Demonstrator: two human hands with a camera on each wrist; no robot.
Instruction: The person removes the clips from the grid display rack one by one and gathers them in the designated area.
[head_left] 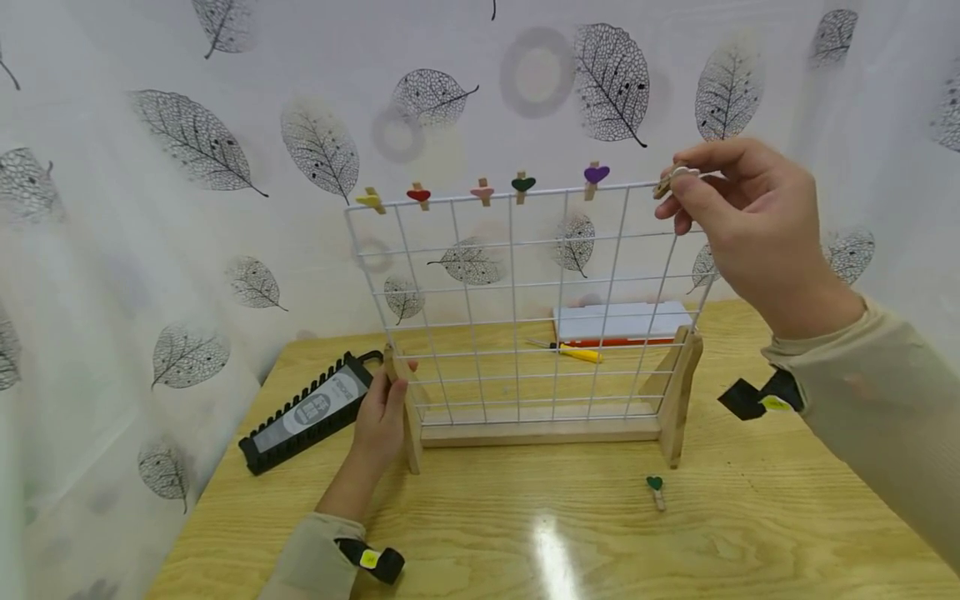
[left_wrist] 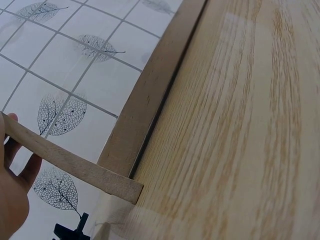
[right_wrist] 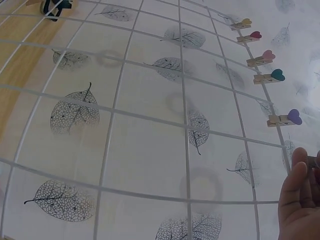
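Note:
A white wire grid [head_left: 512, 287] stands upright in a wooden stand [head_left: 540, 432]. Several small wooden clothespins with hearts sit along its top wire: yellow [head_left: 371, 200], red [head_left: 418, 196], pink [head_left: 483, 192], green [head_left: 522, 187] and purple [head_left: 595, 177]. At the grid's top right corner, my right hand [head_left: 757, 208] pinches a clothespin [head_left: 663, 185] with a whitish top, mostly covered by the fingers; whether it bites the wire I cannot tell. My left hand [head_left: 381, 421] holds the stand's left wooden side piece [left_wrist: 65, 157]. Another green-heart clothespin [head_left: 656, 492] lies on the table in front.
Left of the stand lies a black toothed rack [head_left: 307, 412] with a grey label. Behind the grid are a yellow-handled screwdriver [head_left: 577, 352] and a white flat case [head_left: 622, 321] with a red edge. A leaf-patterned curtain [head_left: 450, 42] hangs behind the wooden table [head_left: 480, 533].

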